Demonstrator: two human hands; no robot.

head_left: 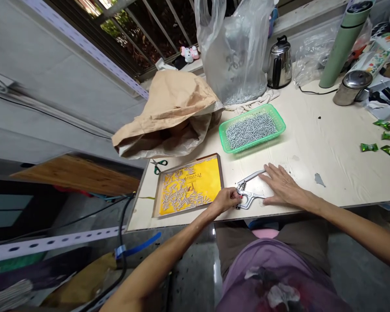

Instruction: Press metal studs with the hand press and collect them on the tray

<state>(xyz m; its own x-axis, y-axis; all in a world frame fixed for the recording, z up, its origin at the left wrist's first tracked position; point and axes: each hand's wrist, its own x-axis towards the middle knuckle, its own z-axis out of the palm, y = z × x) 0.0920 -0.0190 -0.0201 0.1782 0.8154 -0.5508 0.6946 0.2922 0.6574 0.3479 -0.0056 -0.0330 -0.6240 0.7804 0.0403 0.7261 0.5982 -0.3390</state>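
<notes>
Metal hand pliers (251, 189) with a coil spring lie on the table near its front edge, handles spread to the right. My left hand (228, 199) is closed in a pinch at the jaw end, beside a small red spot; what its fingertips hold is hidden. My right hand (284, 186) has its fingers spread at the handle ends, thumb by the lower one and fingertips by the upper one. Left of the pliers, a shallow tray (219, 173) with a yellow bottom holds many small metal tubes (175, 197). Behind, a green plastic basket (225, 146) holds a heap of small metal pieces (251, 131).
A crumpled brown paper bag (178, 104) lies open behind the tray, near green-handled scissors (159, 165). Farther back are a translucent plastic bag (235, 56), a steel kettle (279, 63) and a green flask (344, 47). Green-wrapped sweets (368, 147) lie at the right.
</notes>
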